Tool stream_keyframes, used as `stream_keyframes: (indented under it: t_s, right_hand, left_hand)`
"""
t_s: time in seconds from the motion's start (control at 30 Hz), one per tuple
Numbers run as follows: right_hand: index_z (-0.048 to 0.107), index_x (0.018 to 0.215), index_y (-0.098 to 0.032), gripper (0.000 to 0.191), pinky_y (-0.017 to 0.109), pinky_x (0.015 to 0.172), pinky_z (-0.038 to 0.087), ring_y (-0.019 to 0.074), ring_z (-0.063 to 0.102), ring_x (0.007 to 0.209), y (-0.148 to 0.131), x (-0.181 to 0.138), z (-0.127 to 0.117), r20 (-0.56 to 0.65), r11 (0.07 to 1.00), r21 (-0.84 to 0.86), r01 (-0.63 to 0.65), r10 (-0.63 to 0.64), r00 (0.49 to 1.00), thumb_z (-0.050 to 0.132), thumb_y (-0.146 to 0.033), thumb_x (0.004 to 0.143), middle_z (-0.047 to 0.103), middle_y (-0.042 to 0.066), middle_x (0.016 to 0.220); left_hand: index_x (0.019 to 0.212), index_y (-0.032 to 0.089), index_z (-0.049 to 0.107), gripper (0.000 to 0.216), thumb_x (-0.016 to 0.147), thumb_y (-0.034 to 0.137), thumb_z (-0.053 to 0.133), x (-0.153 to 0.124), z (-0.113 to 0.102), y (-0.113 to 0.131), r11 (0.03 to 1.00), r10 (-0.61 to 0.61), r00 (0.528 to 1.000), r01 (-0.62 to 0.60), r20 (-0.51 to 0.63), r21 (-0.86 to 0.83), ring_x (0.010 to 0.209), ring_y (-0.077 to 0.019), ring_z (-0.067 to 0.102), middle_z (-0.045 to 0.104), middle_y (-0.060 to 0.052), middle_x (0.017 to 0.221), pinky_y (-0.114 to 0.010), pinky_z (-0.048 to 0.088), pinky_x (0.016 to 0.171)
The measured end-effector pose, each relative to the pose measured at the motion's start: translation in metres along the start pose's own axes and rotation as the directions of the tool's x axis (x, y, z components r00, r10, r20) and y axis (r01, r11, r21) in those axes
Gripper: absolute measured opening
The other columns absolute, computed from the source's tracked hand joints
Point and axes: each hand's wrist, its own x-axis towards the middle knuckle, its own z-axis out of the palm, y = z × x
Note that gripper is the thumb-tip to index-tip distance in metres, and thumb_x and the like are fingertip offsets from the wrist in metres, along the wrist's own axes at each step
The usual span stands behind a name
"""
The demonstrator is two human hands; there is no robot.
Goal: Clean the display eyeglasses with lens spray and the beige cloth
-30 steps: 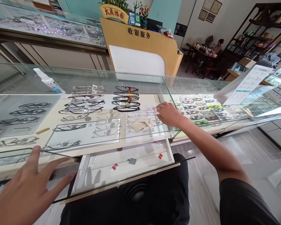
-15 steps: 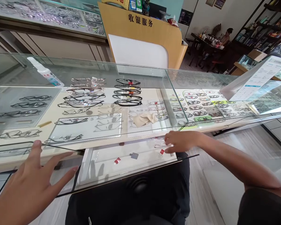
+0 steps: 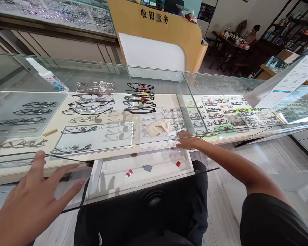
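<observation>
Glass display case (image 3: pixel 164 79), holding rows of eyeglass frames (image 3: pixel 140 99). White drawer (image 3: pixel 95 176), pulled out beneath. Printed sheet (image 3: pixel 151 118), under the glass. Left hand (image 3: pixel 37 196), fingers spread wide at the glass's near edge. Right hand (image 3: pixel 186 140), above the drawer's right end, fingers bent; from here I cannot tell whether they grip anything. Tan cloth (image 3: pixel 158 128), crumpled, over the sheet, just left of that hand. Grey tag (image 3: pixel 148 167), in the drawer.

I see a crumpled beige cloth (image 3: pixel 156 128) lying over a printed white sheet (image 3: pixel 146 119); just to its right, thin-framed glasses (image 3: pixel 179 122) lie in close rows.
</observation>
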Motion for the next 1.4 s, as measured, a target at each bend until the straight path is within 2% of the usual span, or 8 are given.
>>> stream_keyframes:
  t_s: [0.23,0.47,0.67,0.8,1.1,1.23,1.33,1.4]
  right_hand:
    - [0.079,0.137,-0.015,0.052,0.054,0.127,0.047,0.0435,0.051,0.155,0.003,-0.001,-0.005,0.002,1.0,0.001,-0.004,0.004,1.0,0.063,-0.055,0.107,0.059,0.021,0.167]
    - [0.08,0.134,-0.005,0.054,0.062,0.136,0.033,0.0494,0.03,0.17,0.014,0.024,-0.017,-0.091,0.996,-0.053,-0.072,0.067,0.994,0.049,-0.043,0.112,0.037,0.024,0.184]
    - [0.08,0.135,-0.006,0.053,0.059,0.13,0.041,0.0487,0.044,0.161,0.013,0.042,-0.013,-0.085,0.993,-0.067,-0.101,0.095,0.992,0.05,-0.044,0.111,0.051,0.025,0.175]
    - [0.078,0.138,-0.005,0.056,0.06,0.128,0.043,0.0489,0.047,0.158,0.013,0.042,-0.014,-0.083,0.992,-0.05,-0.112,0.108,0.991,0.049,-0.045,0.112,0.052,0.027,0.173]
    - [0.083,0.126,-0.004,0.062,0.063,0.127,0.044,0.0505,0.046,0.157,0.003,0.031,-0.021,-0.036,0.993,0.004,-0.114,0.114,0.993,0.046,-0.052,0.114,0.05,0.03,0.173]
    - [0.079,0.137,-0.003,0.066,0.062,0.131,0.04,0.0497,0.041,0.163,-0.002,0.023,-0.03,-0.002,0.994,0.03,-0.103,0.103,0.995,0.042,-0.053,0.115,0.043,0.03,0.178]
    - [0.07,0.153,-0.008,0.065,0.057,0.134,0.038,0.0446,0.043,0.165,-0.021,0.006,-0.037,0.04,0.998,0.045,-0.053,0.051,0.998,0.051,-0.055,0.113,0.04,0.026,0.182]
    - [0.073,0.151,-0.015,0.061,0.05,0.129,0.046,0.0392,0.054,0.158,-0.045,-0.014,-0.045,0.118,0.995,0.084,0.05,-0.06,0.991,0.066,-0.056,0.106,0.051,0.021,0.177]
  left_hand:
    - [0.154,0.026,0.07,0.079,0.1,0.076,0.04,0.003,0.005,-0.009,1.0,-0.013,1.0,0.013,0.005,0.009,0.164,-0.0608,0.038,-0.023,-0.011,0.191,-0.073,0.052,0.115]
    - [0.147,0.023,0.072,0.081,0.098,0.077,0.037,0.003,0.004,-0.002,0.999,-0.024,0.998,0.022,-0.058,-0.038,0.165,-0.0619,0.036,-0.013,-0.016,0.192,-0.076,0.05,0.117]
    - [0.145,0.024,0.072,0.083,0.097,0.081,0.035,0.001,0.003,0.002,0.998,-0.025,0.998,0.021,-0.065,-0.059,0.166,-0.0595,0.036,-0.009,-0.017,0.192,-0.073,0.047,0.121]
    - [0.144,0.023,0.073,0.086,0.096,0.082,0.031,0.001,0.0,0.005,0.997,-0.042,0.997,0.038,-0.062,-0.067,0.167,-0.0596,0.034,-0.007,-0.018,0.192,-0.072,0.046,0.122]
    - [0.145,0.028,0.071,0.075,0.097,0.076,0.041,0.002,0.008,-0.003,0.998,-0.017,0.996,0.012,-0.085,-0.054,0.164,-0.0596,0.038,-0.013,-0.012,0.193,-0.073,0.045,0.123]
    - [0.147,0.029,0.071,0.076,0.098,0.078,0.04,0.002,0.012,-0.006,0.999,-0.01,0.995,0.006,-0.097,-0.04,0.162,-0.0608,0.041,-0.014,-0.011,0.193,-0.073,0.047,0.12]
    - [0.147,0.029,0.072,0.079,0.098,0.08,0.038,0.002,0.012,-0.005,0.999,-0.008,0.994,0.004,-0.108,-0.035,0.163,-0.0598,0.04,-0.012,-0.011,0.193,-0.073,0.046,0.121]
    - [0.146,0.026,0.074,0.083,0.097,0.081,0.036,0.002,0.009,-0.003,0.999,-0.023,0.995,0.019,-0.095,-0.047,0.165,-0.0595,0.037,-0.009,-0.014,0.193,-0.073,0.044,0.123]
